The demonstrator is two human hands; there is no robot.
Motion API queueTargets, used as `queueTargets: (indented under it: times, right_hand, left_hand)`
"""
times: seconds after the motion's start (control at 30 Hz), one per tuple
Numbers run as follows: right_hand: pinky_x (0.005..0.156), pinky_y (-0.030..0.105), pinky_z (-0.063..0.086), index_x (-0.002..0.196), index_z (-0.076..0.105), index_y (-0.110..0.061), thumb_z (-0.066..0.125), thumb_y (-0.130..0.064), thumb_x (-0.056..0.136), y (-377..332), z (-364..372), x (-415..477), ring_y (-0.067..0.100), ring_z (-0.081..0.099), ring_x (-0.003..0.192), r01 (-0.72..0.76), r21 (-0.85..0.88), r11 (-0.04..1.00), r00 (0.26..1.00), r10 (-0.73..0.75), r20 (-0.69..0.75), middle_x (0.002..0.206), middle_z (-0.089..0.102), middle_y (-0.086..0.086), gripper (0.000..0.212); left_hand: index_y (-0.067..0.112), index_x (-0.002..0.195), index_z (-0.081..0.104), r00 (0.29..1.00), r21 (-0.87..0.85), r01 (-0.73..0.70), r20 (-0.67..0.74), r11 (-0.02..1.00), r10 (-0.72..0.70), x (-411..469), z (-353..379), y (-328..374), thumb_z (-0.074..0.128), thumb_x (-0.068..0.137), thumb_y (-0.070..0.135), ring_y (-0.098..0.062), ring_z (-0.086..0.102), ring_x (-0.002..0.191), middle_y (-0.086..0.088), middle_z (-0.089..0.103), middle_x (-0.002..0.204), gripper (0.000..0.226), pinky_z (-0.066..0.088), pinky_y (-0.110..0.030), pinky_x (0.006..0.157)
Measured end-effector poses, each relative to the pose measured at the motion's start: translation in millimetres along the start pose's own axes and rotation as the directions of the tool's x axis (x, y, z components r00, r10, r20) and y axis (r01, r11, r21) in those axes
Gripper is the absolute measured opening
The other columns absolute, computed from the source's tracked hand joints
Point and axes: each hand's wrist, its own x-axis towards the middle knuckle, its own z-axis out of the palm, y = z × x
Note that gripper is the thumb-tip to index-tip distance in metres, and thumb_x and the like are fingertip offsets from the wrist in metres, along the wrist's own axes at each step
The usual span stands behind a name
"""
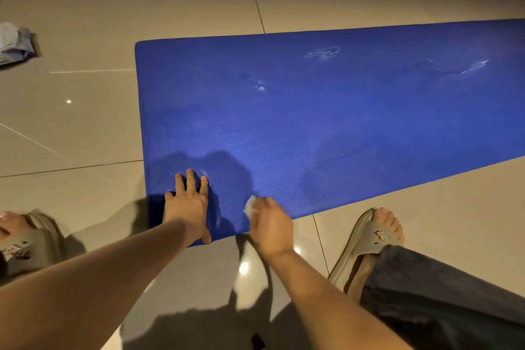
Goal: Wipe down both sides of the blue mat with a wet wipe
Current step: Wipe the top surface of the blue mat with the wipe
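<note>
A long rectangular blue foam mat (312,122) lies flat on a glossy beige tiled floor (85,128), one short end in full view and the far length running out of sight. The left hand (189,204) lies palm-down on the mat's near corner, fingers straight and slightly spread, pressed flat to the surface, the thumb reaching back to the mat's near edge. Just beside it, at the same near edge, the right hand (271,229) has its fingers curled round a small crumpled white wet wipe (251,206), which pokes out past the knuckles and touches the mat (this hand is a little blurred, so the exact finger positions cannot be made out). Shiny damp patches (324,52) mark the mat's surface toward its far long edge. Off the mat's near edge, a foot in a grey-beige rubber sandal (375,239) stands on the tiles below a dark trouser leg (440,293); a second matching sandal (25,236) sits beyond the mat's near corner. A crumpled pale bundle (14,44), paper or cloth, lies on the floor well apart from the mat's short end.
</note>
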Motion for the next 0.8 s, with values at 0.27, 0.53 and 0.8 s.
queueTargets:
  times: [0.27,0.53,0.8]
  right_hand:
    - [0.068,0.036,0.048,0.098,0.061,-0.020,0.054,-0.022,0.093,86.3,-37.7,17.6,0.030,0.064,0.091,-0.400,0.143,0.905,0.898,0.418,-0.137,0.101,0.061,0.004,0.009]
    - [0.078,0.038,0.043,0.104,0.060,-0.015,0.050,-0.018,0.091,-3.8,9.2,-24.4,0.031,0.058,0.100,-0.197,0.191,0.962,0.974,0.214,-0.074,0.107,0.060,0.009,0.016]
    - [0.075,0.038,0.042,0.099,0.062,-0.011,0.052,-0.017,0.093,-12.2,22.6,-32.4,0.033,0.059,0.093,-0.084,0.181,0.980,0.993,0.097,-0.063,0.105,0.060,0.012,0.013]
  left_hand:
    - [0.014,0.160,-0.010,1.000,-0.006,-0.007,-0.014,1.000,0.007,-3.4,-1.5,-0.8,0.086,0.054,0.070,-0.044,0.000,0.152,-0.018,-0.009,0.165,0.153,0.036,-0.049,0.115]
    - [0.013,0.160,-0.010,1.000,-0.022,-0.009,-0.013,1.000,0.009,-4.8,-3.9,-0.7,0.087,0.056,0.067,-0.044,-0.001,0.153,-0.018,-0.010,0.166,0.152,0.034,-0.050,0.117]
    - [0.015,0.160,-0.008,1.000,-0.034,-0.022,-0.020,0.999,0.021,-5.9,-1.8,-4.1,0.088,0.053,0.069,-0.043,-0.001,0.153,-0.017,-0.008,0.166,0.154,0.035,-0.051,0.116]
